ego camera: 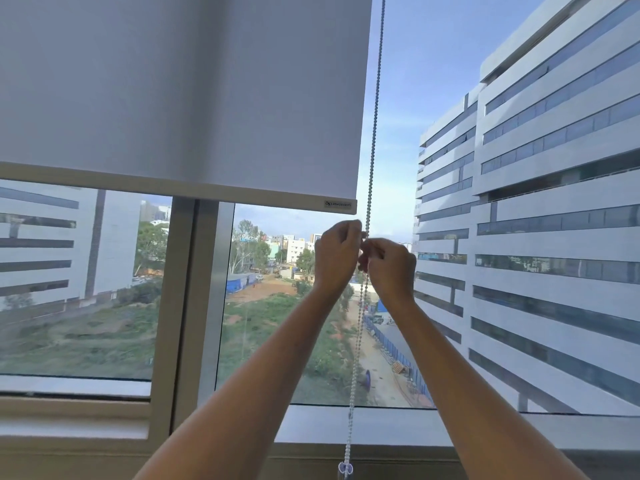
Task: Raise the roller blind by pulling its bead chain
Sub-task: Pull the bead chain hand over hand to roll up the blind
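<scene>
Window frame [185, 306]: pale vertical post left of centre; glass panes on both sides, low sill along the bottom.
Roller blind [180, 95]: white fabric, covers the upper left of the window; its bottom bar [173, 187] hangs level about halfway down the glass.
Label [338, 204]: small dark tag at the right end of the bottom bar; pale print with a logo, too blurred to read.
Left hand [335, 256]: raised just below the bar's right end, fingers curled closed, pinching the bead chain at thumb height.
Bead chain [375, 109]: hangs just right of the blind's edge, runs from the top of the view down through both hands to a small clear holder [345, 468] at the sill.
Right hand [391, 268]: touching the left hand, slightly lower, fingers closed around the chain.
Forearms: both bare, reaching up from the bottom edge.
Outside: grey multi-storey building [554, 168] at right; open ground and trees below; no legible signage.
</scene>
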The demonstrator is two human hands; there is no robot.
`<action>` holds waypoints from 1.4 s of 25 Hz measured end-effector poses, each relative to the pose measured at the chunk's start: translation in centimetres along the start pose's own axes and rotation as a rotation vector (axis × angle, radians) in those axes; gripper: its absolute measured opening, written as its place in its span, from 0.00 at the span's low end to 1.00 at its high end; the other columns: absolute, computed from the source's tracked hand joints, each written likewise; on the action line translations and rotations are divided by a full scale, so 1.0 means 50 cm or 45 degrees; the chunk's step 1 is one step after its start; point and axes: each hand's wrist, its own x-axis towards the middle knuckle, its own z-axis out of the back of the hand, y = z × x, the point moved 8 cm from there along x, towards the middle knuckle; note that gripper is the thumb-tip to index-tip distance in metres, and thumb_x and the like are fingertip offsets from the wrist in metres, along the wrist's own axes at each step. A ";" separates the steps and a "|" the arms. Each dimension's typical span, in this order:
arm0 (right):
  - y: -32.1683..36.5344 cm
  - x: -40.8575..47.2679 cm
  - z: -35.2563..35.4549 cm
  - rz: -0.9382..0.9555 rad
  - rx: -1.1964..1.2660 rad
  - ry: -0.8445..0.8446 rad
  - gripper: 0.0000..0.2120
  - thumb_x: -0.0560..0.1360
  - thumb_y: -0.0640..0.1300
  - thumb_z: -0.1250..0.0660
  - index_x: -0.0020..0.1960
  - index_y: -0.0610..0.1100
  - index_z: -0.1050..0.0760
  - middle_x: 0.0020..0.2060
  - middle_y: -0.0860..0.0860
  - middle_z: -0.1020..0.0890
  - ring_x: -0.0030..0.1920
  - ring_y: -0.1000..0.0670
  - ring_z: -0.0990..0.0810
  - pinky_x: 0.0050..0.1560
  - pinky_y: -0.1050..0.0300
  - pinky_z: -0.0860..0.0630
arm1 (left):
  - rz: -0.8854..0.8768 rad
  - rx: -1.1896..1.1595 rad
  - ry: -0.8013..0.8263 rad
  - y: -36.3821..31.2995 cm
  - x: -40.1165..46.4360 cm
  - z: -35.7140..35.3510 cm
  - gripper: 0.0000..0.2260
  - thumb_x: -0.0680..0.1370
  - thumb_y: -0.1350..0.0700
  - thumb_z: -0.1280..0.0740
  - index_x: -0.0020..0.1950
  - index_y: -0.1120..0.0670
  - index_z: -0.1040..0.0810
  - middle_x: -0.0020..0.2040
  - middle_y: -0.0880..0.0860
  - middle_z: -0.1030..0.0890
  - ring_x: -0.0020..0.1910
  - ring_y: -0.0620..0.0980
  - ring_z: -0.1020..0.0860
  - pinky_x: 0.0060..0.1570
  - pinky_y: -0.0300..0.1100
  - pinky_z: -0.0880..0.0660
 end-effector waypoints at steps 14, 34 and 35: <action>-0.148 -0.294 -0.061 -0.129 0.040 0.238 0.15 0.75 0.36 0.34 0.32 0.49 0.22 0.23 0.51 0.20 0.27 0.53 0.20 0.32 0.56 0.20 | 0.090 0.037 0.095 0.022 0.002 -0.010 0.07 0.78 0.58 0.35 0.47 0.60 0.19 0.37 0.56 0.16 0.29 0.43 0.21 0.37 0.43 0.23; 0.030 0.085 0.016 -0.094 0.387 0.040 0.08 0.74 0.49 0.34 0.44 0.47 0.18 0.37 0.47 0.15 0.42 0.47 0.16 0.51 0.41 0.20 | 0.037 0.071 0.033 0.125 -0.165 0.009 0.11 0.78 0.59 0.34 0.37 0.47 0.20 0.30 0.49 0.18 0.30 0.48 0.19 0.37 0.45 0.19; 0.048 0.112 0.010 -0.091 0.360 0.068 0.08 0.73 0.49 0.34 0.40 0.47 0.19 0.36 0.47 0.15 0.42 0.46 0.16 0.52 0.40 0.20 | 0.063 0.051 0.038 0.146 -0.188 0.009 0.10 0.77 0.59 0.34 0.38 0.49 0.19 0.30 0.50 0.18 0.30 0.47 0.19 0.36 0.42 0.20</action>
